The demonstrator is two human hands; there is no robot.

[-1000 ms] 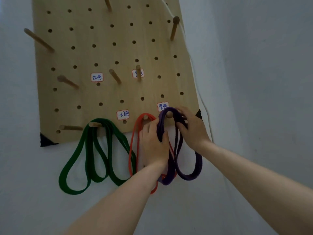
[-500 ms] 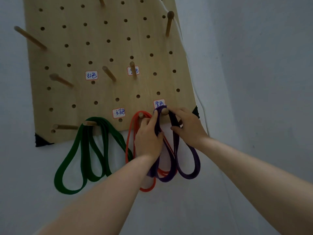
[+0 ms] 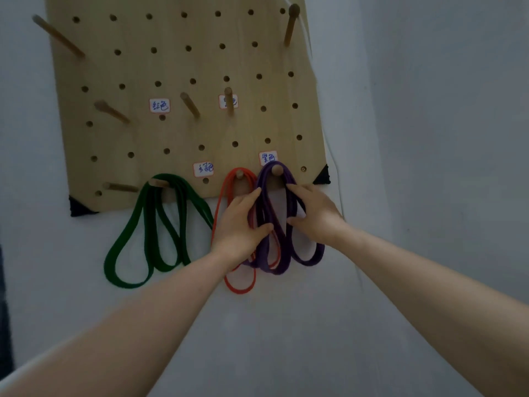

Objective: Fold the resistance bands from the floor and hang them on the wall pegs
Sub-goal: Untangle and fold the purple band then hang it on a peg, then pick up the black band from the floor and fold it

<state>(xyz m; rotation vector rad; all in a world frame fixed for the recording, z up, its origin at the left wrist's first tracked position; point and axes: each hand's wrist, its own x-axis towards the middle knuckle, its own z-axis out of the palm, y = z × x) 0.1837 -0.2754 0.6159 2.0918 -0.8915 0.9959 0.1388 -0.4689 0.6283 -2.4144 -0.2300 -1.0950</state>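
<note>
A folded purple resistance band (image 3: 307,263) hangs in loops from a wooden peg (image 3: 276,169) at the lower right of the pegboard (image 3: 171,67). My left hand (image 3: 239,224) holds its left strands between thumb and fingers. My right hand (image 3: 315,217) holds the right strands the same way, just below the peg. A red band (image 3: 239,290) hangs from the neighbouring peg to the left, partly behind my left hand. Further left, a green band (image 3: 171,179) hangs folded on another peg.
The wooden pegboard is fixed to a pale wall with black corner brackets (image 3: 322,176). Several bare pegs (image 3: 190,104) stick out higher up, beside small handwritten labels (image 3: 159,105). A thin white cable (image 3: 339,190) runs down the wall past the board's right edge.
Both hands have slid down the purple band's strands, away from the peg. The band's top now sits settled over the peg, and the view has moved closer to the board.
</note>
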